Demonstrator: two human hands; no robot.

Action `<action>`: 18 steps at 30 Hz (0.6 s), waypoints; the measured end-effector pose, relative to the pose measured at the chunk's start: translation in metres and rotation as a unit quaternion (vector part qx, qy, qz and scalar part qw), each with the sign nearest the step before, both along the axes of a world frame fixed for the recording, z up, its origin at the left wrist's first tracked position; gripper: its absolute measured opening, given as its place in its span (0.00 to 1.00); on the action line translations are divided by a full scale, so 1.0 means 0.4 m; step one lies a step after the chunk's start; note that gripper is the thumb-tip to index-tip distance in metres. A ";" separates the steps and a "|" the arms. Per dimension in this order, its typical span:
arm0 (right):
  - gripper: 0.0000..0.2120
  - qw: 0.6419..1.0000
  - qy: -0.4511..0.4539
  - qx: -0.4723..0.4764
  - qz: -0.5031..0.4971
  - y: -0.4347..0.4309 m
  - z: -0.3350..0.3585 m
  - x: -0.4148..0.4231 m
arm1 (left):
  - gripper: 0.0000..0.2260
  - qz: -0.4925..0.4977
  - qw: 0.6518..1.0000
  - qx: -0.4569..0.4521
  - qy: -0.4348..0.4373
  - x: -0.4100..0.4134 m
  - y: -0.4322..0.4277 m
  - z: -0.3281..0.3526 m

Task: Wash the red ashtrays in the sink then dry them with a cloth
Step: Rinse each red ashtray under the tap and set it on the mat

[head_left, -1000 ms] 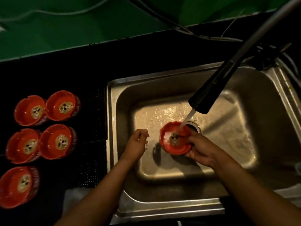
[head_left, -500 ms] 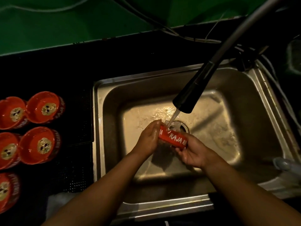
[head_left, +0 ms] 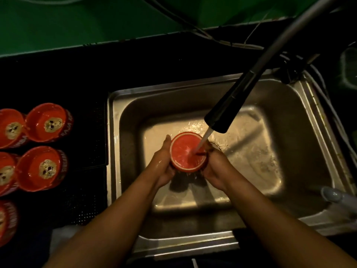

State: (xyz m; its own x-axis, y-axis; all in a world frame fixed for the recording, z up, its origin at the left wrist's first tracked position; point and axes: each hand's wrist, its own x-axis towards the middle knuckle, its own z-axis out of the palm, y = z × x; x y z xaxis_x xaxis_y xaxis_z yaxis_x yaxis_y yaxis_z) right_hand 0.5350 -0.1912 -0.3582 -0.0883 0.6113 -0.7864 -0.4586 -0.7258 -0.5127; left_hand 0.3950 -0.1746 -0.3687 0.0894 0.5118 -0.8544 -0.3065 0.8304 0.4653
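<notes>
1. Left hand and right hand both grip the red ashtray by its sides.
2. It's bottom-up over the sink, right under the tap water.
3. Other ashtrays sit on the tabletop, left.

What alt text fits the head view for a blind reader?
The left hand and right hand hold a red ashtray, underside up, under the running faucet in a steel sink. Five more red ashtrays sit on the dark counter at left.

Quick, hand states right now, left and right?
Left hand: closed, gripping the left side of the round red ashtray.
Right hand: closed, gripping the same ashtray's right side.
</notes>
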 end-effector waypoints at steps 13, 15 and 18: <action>0.27 0.988 0.074 -0.103 0.089 -0.003 -0.001 0.113 | 0.13 -0.492 0.731 0.417 0.223 0.031 -0.032 0.082; 0.24 0.989 0.086 -0.098 0.070 -0.008 0.013 0.149 | 0.17 -0.568 0.565 0.524 0.290 0.049 -0.042 0.043; 0.23 0.994 0.072 -0.066 0.058 -0.022 0.008 0.143 | 0.20 -0.545 0.573 0.501 0.353 0.021 -0.059 0.019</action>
